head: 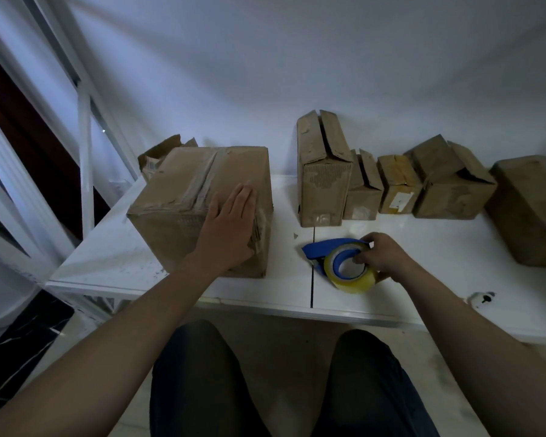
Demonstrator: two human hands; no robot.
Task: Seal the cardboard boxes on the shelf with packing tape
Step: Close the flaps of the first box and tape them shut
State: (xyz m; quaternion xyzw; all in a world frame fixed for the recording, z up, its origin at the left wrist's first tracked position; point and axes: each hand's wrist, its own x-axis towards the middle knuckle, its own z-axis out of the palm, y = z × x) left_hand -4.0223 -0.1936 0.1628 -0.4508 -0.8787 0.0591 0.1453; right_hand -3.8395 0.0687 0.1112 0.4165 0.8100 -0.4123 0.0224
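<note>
Left hand (230,222) lies flat on the big cardboard box (183,197), fingers straight and close together, palm over the top's near right corner. The box sits on the left of the white shelf (438,279). It is a squat brown block with scuffed, dented card and a crumpled near right edge. A strip of clear glossy tape runs front to back along its top seam, leaning a little left as it comes nearer, and more wrinkled tape crosses near the front edge.

Over to the right hand (382,252): it grips the tape dispenser (325,247), fingers curled round its right side and one fingertip hooked into the core. The dispenser is smooth blue plastic, an arched band with a pointed tongue. It rests on the shelf just right of a dark seam (312,279) in the shelf board. The tongue points left, and the long axis runs left to right, dipping toward the near edge at the roll end. The tape roll (356,283) is a yellowish, translucent ring, tipped so its open core faces up.

The two hands are well apart, one on each thing.

Along the back wall stands a row of worn boxes:
- a tall narrow box (322,184), upright, with its top flaps split
- a small box (361,197) touching the tall one
- a yellowish box (397,190)
- an open-flapped box (448,190)
- a large box (530,209) at the far right

Dark-trousered legs (196,380) show below the shelf edge.
</note>
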